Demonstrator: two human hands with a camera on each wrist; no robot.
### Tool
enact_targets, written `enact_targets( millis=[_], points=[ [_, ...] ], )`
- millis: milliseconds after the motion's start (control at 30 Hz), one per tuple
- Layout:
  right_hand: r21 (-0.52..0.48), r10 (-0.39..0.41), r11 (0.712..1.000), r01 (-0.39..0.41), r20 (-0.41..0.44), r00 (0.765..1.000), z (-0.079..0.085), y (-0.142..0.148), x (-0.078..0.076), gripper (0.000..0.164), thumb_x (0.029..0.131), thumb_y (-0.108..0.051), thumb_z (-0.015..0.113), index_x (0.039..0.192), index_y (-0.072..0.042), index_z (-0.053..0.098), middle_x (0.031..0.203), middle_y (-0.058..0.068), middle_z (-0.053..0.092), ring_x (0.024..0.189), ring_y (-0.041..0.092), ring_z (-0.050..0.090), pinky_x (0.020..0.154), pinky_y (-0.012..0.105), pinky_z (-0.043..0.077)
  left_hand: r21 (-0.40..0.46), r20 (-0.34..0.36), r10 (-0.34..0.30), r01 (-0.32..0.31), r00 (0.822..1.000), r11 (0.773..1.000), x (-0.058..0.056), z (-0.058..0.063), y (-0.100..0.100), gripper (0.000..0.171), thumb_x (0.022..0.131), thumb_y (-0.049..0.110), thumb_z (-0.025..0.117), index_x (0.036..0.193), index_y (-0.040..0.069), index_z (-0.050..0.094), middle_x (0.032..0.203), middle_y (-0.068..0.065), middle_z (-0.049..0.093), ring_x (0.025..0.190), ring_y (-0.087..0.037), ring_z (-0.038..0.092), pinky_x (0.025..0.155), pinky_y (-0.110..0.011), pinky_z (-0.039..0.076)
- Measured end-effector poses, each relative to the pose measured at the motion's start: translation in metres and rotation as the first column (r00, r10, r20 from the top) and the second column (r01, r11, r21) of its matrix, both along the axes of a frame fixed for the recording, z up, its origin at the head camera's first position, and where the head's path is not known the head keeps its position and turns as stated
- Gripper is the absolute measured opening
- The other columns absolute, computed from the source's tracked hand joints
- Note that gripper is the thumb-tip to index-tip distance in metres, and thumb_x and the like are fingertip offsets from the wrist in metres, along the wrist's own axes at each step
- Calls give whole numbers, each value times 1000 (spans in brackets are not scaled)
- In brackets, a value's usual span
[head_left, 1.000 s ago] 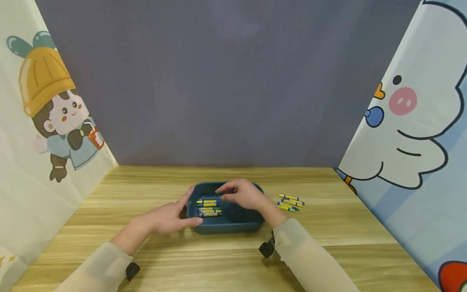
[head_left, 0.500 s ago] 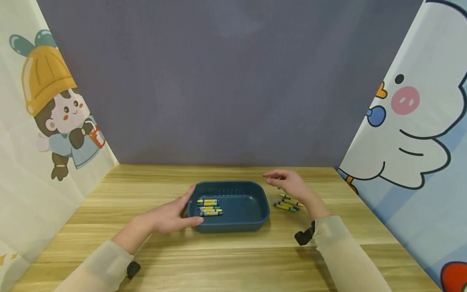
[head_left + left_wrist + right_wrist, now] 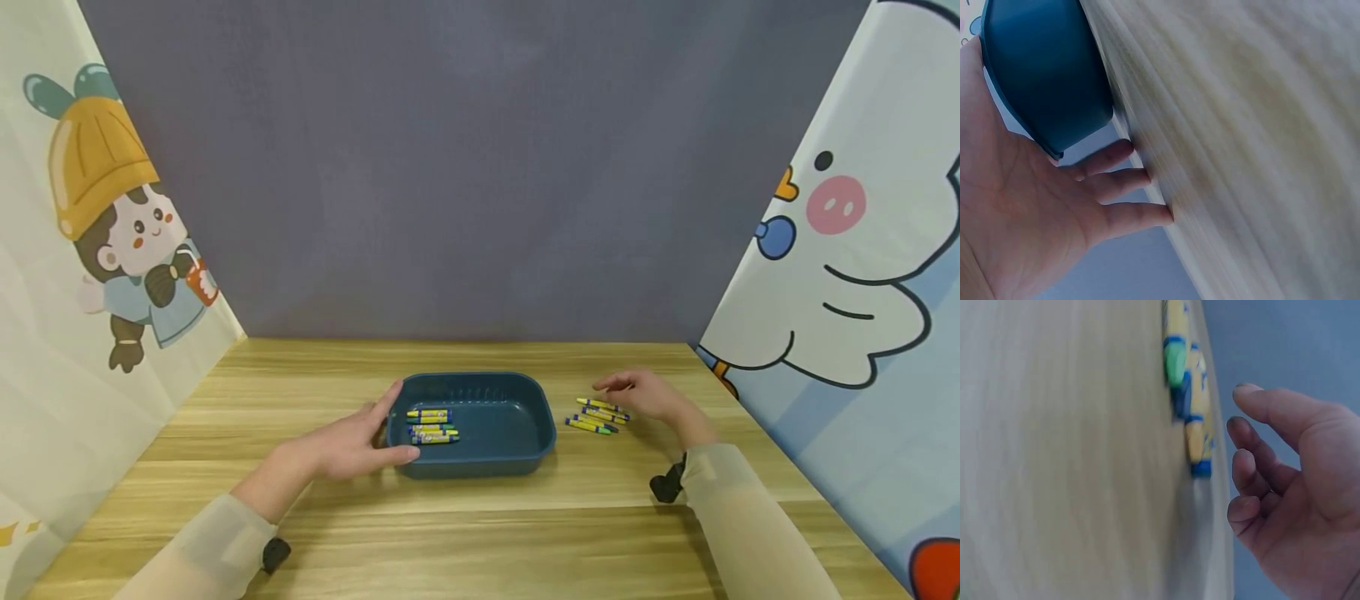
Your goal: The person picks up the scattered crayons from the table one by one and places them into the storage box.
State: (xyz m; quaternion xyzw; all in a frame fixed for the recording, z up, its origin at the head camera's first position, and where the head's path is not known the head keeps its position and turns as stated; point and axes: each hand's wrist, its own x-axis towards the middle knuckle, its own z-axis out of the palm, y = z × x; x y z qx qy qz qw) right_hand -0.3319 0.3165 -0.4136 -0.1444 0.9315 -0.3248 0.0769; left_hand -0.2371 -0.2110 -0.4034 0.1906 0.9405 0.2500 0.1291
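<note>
My left hand (image 3: 341, 448) spans the left end of a dark blue rectangular tray (image 3: 495, 433), thumb and index finger at its rim. In the left wrist view its other fingers (image 3: 1135, 215) extend straight down to the tabletop beside the tray wall. Several yellow-wrapped crayons (image 3: 433, 427) lie side by side inside the tray at the left. My right hand (image 3: 647, 397) hovers over a loose group of crayons (image 3: 597, 414) on the table, right of the tray. Its fingers are loosely bent and hold nothing; the right wrist view shows a green-tipped crayon (image 3: 1175, 362) among the group.
The wooden table (image 3: 480, 533) ends at a grey backdrop (image 3: 465, 183). Printed panels with cartoon figures (image 3: 847, 217) stand along the left and right sides. A small black device (image 3: 667, 483) is strapped at the right wrist.
My right hand has moved from over the tray out to the right and come down beside the loose crayons. The left hand stays at the tray's left end.
</note>
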Motion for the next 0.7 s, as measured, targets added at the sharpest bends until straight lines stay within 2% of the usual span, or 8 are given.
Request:
enact_targets(
  millis=[133, 233, 433, 700],
  points=[
    [33, -12, 999, 12, 3, 1000, -6, 8, 1, 35, 109, -27, 70, 139, -9, 76, 135, 16, 76, 121, 36, 71, 102, 57, 58, -27, 10, 18, -18, 1000, 999, 1, 0, 0, 117, 97, 84, 59, 177, 35, -11, 175, -41, 14, 162, -60, 23, 125, -75, 30],
    [57, -35, 998, 35, 5, 999, -9, 11, 2, 34, 108, -29, 72, 137, -12, 78, 135, 15, 76, 125, 38, 71, 104, 57, 57, -21, 11, 16, -16, 1000, 1000, 1, 0, 0, 117, 97, 83, 60, 177, 36, -11, 176, -39, 19, 164, -58, 21, 126, -75, 29],
    [40, -53, 998, 53, 13, 999, -11, 14, 1, 33, 108, -28, 71, 135, -11, 78, 135, 16, 76, 126, 39, 70, 101, 55, 58, -10, 8, 12, -12, 1000, 1000, 1, 0, 0, 117, 97, 82, 61, 177, 34, -10, 175, -31, 31, 166, -54, 17, 127, -74, 26],
    [24, -51, 998, 50, 14, 999, -15, 19, 0, 32, 110, -25, 69, 136, -9, 78, 136, 18, 75, 124, 39, 71, 101, 53, 59, -2, 0, 0, 0, 1000, 1000, 1, 1, 1, 117, 98, 81, 61, 178, 31, -9, 178, -30, 26, 166, -54, 19, 128, -72, 27]
  ],
)
